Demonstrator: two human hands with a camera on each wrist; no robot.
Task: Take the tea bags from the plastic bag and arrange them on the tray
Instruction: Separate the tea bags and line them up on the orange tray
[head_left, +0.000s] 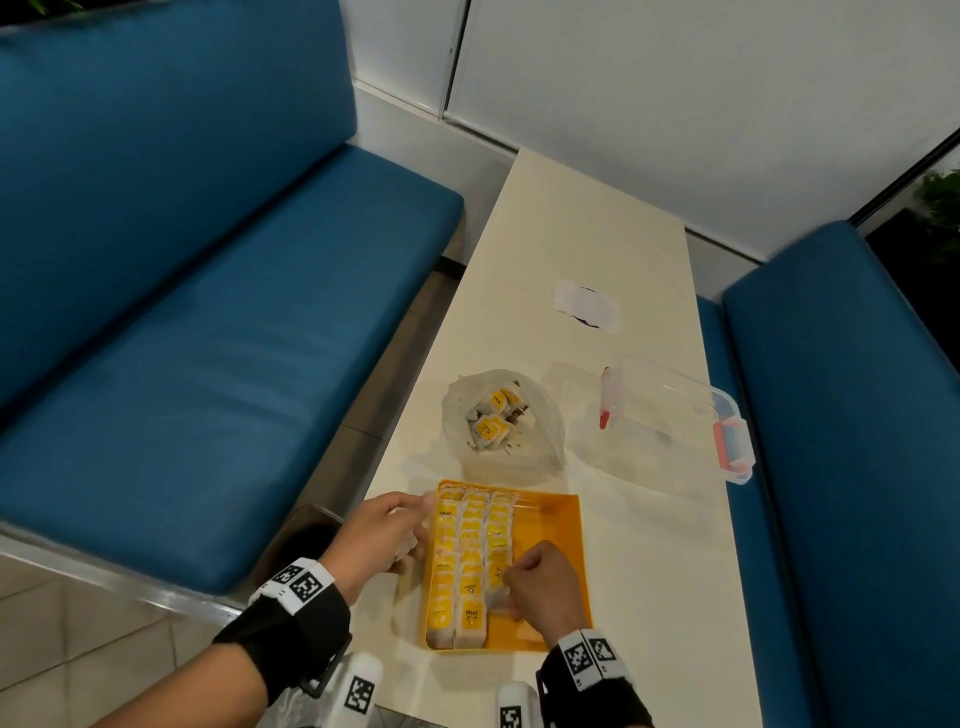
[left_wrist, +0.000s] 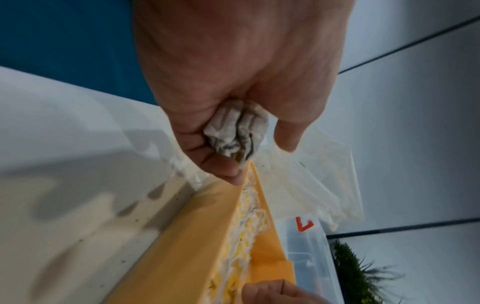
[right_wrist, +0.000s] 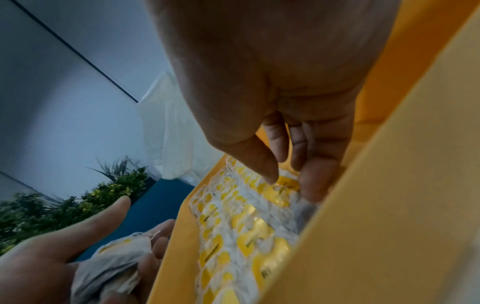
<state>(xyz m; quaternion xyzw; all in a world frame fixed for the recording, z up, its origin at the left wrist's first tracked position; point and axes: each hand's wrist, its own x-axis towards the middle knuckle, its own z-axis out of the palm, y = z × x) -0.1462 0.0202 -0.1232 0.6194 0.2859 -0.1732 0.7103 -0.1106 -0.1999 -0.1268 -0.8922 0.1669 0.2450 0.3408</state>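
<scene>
Yellow plastic, the tray (head_left: 563, 566) lay nearest on the table (head_left: 597, 249) and held three rows of tea bags (head_left: 470, 561), the third row short at the near end. The right hand (head_left: 543, 584) pinched a tea bag (head_left: 496, 597) at that gap; judging by this, the placing step was under way, and next it needed setting flat in line. Left of the tray, the left hand (head_left: 382, 530) clutched a bunch of spare tea bags (left_wrist: 237, 131), fingers curled round them. Beyond the tray stood the plastic bag (head_left: 501, 418) with more inside. Further right sat a clear box (head_left: 670, 415). How many the bag held was hidden.
</scene>
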